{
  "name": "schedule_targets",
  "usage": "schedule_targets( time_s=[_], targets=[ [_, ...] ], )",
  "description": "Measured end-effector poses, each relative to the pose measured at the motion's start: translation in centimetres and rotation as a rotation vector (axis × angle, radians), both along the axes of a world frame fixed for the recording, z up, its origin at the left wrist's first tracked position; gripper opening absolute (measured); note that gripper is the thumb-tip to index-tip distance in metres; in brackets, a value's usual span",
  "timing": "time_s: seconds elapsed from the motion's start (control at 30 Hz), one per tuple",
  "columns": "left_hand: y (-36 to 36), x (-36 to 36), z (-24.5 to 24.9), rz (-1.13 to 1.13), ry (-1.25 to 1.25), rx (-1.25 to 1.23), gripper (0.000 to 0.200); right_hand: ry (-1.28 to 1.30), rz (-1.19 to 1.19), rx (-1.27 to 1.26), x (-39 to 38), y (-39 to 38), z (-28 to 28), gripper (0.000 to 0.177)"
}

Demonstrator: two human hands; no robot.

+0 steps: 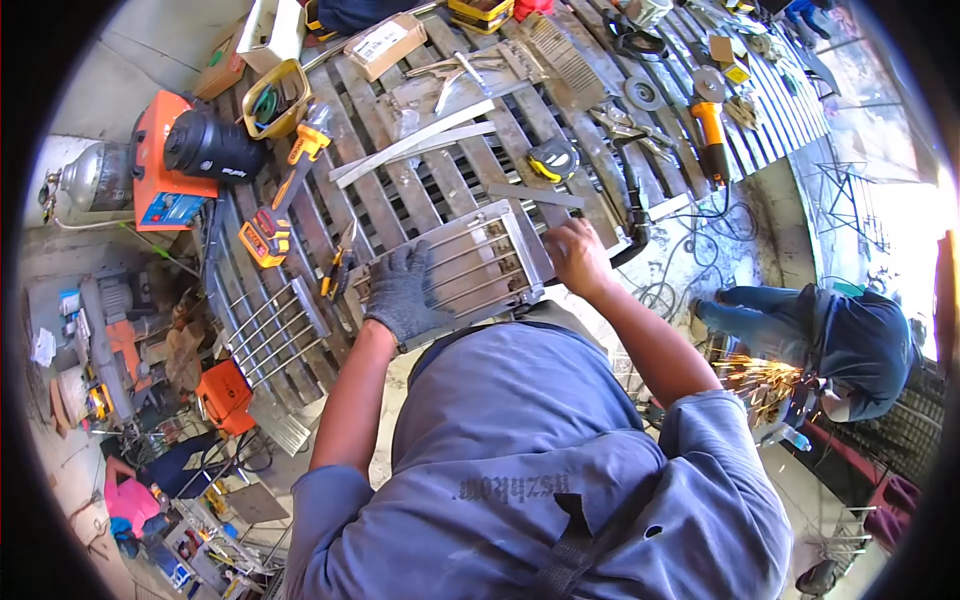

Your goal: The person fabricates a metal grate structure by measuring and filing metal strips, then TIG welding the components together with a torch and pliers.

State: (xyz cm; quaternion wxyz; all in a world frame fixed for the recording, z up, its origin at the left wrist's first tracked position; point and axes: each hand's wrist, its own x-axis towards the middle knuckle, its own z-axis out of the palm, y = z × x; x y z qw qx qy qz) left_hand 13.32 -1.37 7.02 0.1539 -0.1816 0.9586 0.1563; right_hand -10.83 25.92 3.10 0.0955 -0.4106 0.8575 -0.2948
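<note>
My left hand (408, 295), in a dark grey knitted glove, lies with fingers spread over a metal frame with parallel rods (470, 270). The frame rests on the slatted metal bench close to my body. My bare right hand (578, 252) is at the frame's right end, beside a flat metal strip (525, 245). Its fingers are curled together, and whatever they pinch is hidden. Left of my glove are black-and-yellow pliers (338, 275). A tape measure (553, 159) and a thin flat bar (535, 194) lie just beyond the frame.
The slatted bench (370, 130) carries a yellow cordless tool (290, 190), an angle grinder (710, 130), long metal strips (415, 145) and a cardboard box (385, 45). An orange machine (165, 160) stands left. Another rod grid (270, 330) lies left. At right a person (850, 350) works amid flying sparks (760, 378).
</note>
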Motion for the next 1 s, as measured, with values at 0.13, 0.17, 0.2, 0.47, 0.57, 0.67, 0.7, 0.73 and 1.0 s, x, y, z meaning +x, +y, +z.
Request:
schedule_targets(
  time_s=[0.13, 0.17, 0.2, 0.47, 0.57, 0.67, 0.7, 0.73, 1.0],
  targets=[
    [-0.4, 0.0, -0.5, -0.010, 0.021, -0.011, 0.123, 0.182, -0.254, -0.158, -5.7, 2.8, -0.1, 0.016],
    [-0.4, 0.2, -0.5, -0.005, 0.021, -0.007, 0.123, 0.173, -0.334, -0.095, -8.1, 4.0, -0.5, 0.015],
    [-0.3, 0.1, -0.7, 0.000, 0.019, -0.003, 0.122, 0.117, -0.451, -0.092, -9.9, 4.4, 0.5, 0.015],
    [0.3, -0.6, 0.5, 0.014, -0.072, 0.016, 0.120, 0.282, -0.511, 0.396, -24.3, 7.4, -0.1, 0.071],
    [0.6, -0.7, 0.4, 0.028, -0.074, 0.005, 0.121, 0.277, -0.382, 0.451, -26.0, 7.5, -1.2, 0.071],
    [0.8, -0.4, 0.1, 0.053, -0.066, 0.000, 0.122, 0.254, -0.264, 0.536, -26.8, 6.8, -0.9, 0.070],
    [0.8, -0.4, 0.3, 0.062, -0.062, 0.001, 0.123, 0.256, -0.255, 0.557, -27.0, 6.4, -0.8, 0.070],
    [0.9, -0.5, 0.3, 0.072, -0.057, 0.003, 0.123, 0.259, -0.245, 0.578, -27.3, 6.1, -0.6, 0.070],
    [2.0, -1.6, 0.5, 0.161, -0.219, -0.078, 0.118, 0.269, -0.036, 0.811, -29.4, 3.7, -0.1, 0.063]
  ],
)
